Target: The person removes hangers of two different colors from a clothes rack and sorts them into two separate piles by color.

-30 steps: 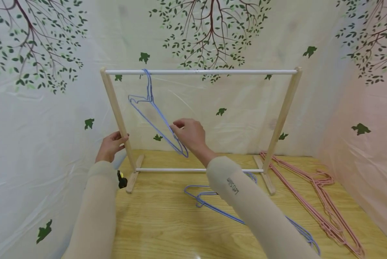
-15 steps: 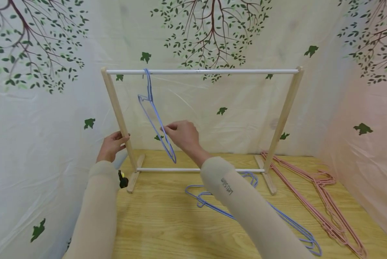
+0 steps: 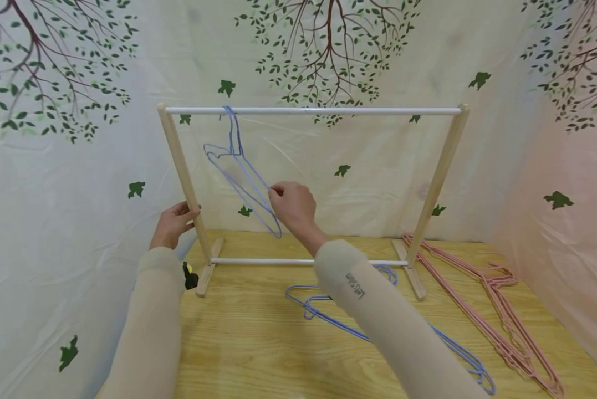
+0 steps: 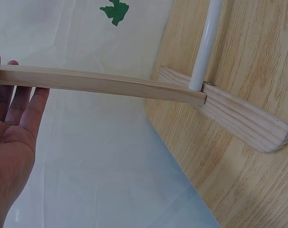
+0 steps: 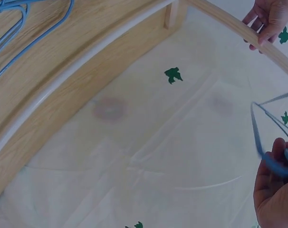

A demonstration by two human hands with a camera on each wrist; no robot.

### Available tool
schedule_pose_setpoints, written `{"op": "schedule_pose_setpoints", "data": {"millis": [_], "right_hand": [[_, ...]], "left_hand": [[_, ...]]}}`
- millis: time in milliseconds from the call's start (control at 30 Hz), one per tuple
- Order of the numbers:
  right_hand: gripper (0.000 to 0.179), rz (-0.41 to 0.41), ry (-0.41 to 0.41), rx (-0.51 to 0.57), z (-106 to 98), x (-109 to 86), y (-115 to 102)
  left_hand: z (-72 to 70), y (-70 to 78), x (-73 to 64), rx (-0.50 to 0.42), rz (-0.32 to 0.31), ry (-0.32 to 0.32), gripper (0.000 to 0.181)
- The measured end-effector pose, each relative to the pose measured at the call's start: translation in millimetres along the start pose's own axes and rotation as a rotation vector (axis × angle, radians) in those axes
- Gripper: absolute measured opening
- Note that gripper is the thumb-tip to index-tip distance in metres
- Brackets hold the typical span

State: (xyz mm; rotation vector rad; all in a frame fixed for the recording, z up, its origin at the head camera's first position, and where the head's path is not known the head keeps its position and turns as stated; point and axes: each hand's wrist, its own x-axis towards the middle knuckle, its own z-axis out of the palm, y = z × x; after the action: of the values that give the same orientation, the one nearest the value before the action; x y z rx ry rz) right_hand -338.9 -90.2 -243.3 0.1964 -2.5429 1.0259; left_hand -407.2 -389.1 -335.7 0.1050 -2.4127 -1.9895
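A wooden rack with a white top bar (image 3: pixel 318 111) stands on the table. Two blue hangers (image 3: pixel 254 176) hang by their hooks near the bar's left end, slanting down to the right. My right hand (image 3: pixel 294 208) pinches one of them by its right-hand side; in the right wrist view, the blue hanger wire (image 5: pixel 257 128) runs into the curled fingers. My left hand (image 3: pixel 172 224) holds the rack's left post (image 3: pixel 178 158) at about half height. In the left wrist view, the thumb and fingers lie on opposite sides of the post (image 4: pixel 101 84).
Several blue hangers (image 3: pixel 340 327) lie on the wood-grain table (image 3: pixel 238 343), partly under my right forearm. Several pink hangers (image 3: pixel 498 310) lie at the right, by the rack's right foot (image 3: pixel 415 282). A small black object (image 3: pixel 190 277) shows beside the left foot. Printed sheeting surrounds the table.
My right hand moves left, then back right, and the hanging blue hangers swing with it. They now stand farther apart from each other. My left hand stays on the post.
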Motion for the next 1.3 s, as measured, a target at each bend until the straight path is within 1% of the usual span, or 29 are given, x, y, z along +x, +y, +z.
{"op": "schedule_pose_setpoints", "data": {"millis": [200,400,600,800,933,1067,1200,1300], "right_hand": [[0.02,-0.028,0.072,0.066,-9.0,-1.0,6.7],[0.02,-0.051,0.13,0.122,-26.3,-1.0,17.2],[0.017,-0.061,0.178,0.161,-43.7,-1.9,37.3],[0.017,-0.108,0.245,0.16,-63.0,-4.7,59.7],[0.017,-0.137,0.272,0.179,-76.9,-8.5,73.6],[0.017,-0.145,0.299,0.185,-91.4,-12.8,87.1],[0.016,-0.146,0.296,0.177,-104.7,-19.6,102.7],[0.017,-0.152,0.284,0.174,-115.3,-28.3,114.6]], "left_hand": [[2.7,2.2,-6.2,0.017,0.006,0.011,0.056],[2.8,1.6,-10.3,0.021,0.005,0.023,0.056],[2.0,0.1,-12.3,0.014,0.017,0.014,0.056],[3.5,1.3,-15.0,0.017,0.02,0.021,0.057],[2.8,2.5,-17.0,0.011,0.017,0.018,0.057],[2.6,4.0,-19.8,0.001,0.022,0.008,0.057],[3.1,3.7,-20.1,-0.007,0.026,0.001,0.057],[3.9,2.3,-18.9,-0.012,0.022,0.004,0.058]]}}
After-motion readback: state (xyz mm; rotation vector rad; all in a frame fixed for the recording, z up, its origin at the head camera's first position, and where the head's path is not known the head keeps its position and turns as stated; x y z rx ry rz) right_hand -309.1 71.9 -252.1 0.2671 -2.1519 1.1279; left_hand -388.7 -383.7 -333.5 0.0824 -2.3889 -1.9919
